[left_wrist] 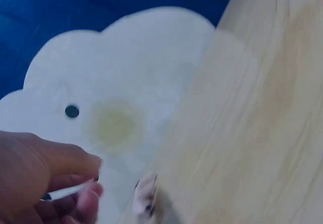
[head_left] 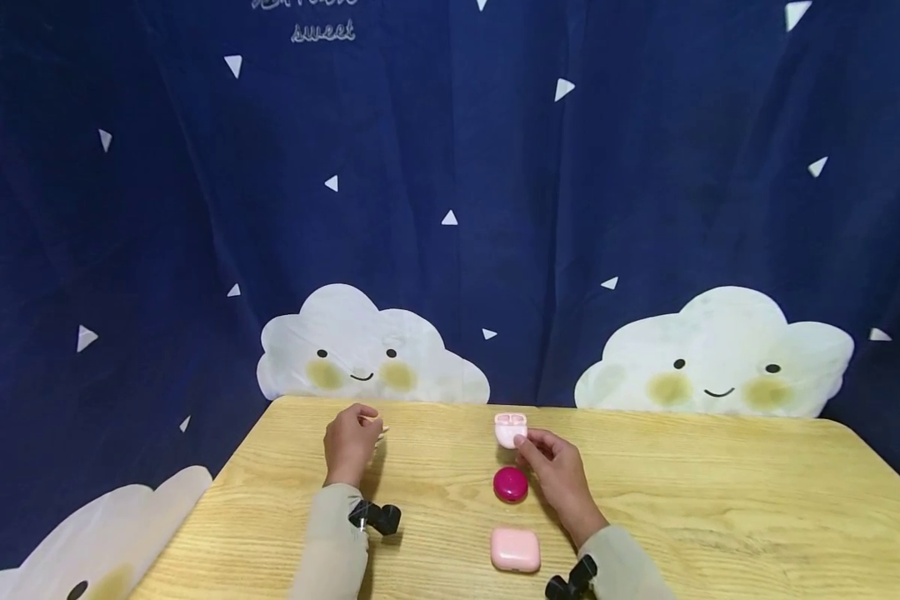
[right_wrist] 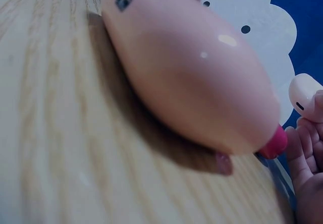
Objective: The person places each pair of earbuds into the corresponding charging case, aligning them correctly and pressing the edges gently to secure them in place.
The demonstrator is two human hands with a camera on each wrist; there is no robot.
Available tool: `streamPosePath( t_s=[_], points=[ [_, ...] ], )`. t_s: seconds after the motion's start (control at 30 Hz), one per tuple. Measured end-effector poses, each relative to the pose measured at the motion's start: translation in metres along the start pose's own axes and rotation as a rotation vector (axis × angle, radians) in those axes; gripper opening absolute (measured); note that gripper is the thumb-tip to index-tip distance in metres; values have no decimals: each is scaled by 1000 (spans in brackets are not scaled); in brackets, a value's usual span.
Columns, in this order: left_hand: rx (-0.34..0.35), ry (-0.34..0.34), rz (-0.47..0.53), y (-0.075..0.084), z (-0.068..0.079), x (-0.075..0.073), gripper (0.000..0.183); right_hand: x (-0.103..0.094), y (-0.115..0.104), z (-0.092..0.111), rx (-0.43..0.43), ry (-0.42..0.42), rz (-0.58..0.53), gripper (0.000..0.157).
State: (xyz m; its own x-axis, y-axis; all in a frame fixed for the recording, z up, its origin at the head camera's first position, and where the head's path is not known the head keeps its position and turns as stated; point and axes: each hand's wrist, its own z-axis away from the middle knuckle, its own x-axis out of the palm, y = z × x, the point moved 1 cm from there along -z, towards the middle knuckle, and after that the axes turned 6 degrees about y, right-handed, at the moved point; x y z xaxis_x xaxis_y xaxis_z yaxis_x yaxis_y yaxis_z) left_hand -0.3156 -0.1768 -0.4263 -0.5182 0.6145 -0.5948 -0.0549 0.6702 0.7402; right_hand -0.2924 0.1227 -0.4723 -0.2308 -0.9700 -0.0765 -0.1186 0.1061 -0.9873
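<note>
My right hand pinches a pale pink earbud case by its lower right side, near the table's far edge. Two hollows show along its top. In the right wrist view the case stands up from the fingers, a dark slot on its side. Off to the left, my left hand has thumb and fingertips together around a small white earbud, mostly hidden by the fingers. A second small earbud appears beyond those fingertips in the left wrist view.
A round magenta case lies just nearer than the held case. Closer still sits a closed pink case, which looms large in the right wrist view. All are on a wooden table backed by a blue curtain with clouds.
</note>
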Motion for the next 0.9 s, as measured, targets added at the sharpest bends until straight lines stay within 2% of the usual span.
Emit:
streamPosePath(
  t_s=[0.1,0.23,0.43,0.63,0.83,0.9],
  points=[
    [-20,-32,-86,-6,0,-5,14,-1,1,0,0,3,6,41],
    [-6,-56,-169,-9,1,-7,12,-1,0,1,3,7,12,39],
    [-12,-79,-200,-12,2,-6,11,0,-2,2,0,1,21,38],
    [12,-77,-245,-15,4,-7,10,1,-4,2,7,-7,30,35],
    [49,-152,-272,-10,7,-7,14,-1,-29,16,3,-26,13,27],
    [77,-179,-273,-8,8,-7,18,-1,-24,13,-9,-27,8,29]
  ],
)
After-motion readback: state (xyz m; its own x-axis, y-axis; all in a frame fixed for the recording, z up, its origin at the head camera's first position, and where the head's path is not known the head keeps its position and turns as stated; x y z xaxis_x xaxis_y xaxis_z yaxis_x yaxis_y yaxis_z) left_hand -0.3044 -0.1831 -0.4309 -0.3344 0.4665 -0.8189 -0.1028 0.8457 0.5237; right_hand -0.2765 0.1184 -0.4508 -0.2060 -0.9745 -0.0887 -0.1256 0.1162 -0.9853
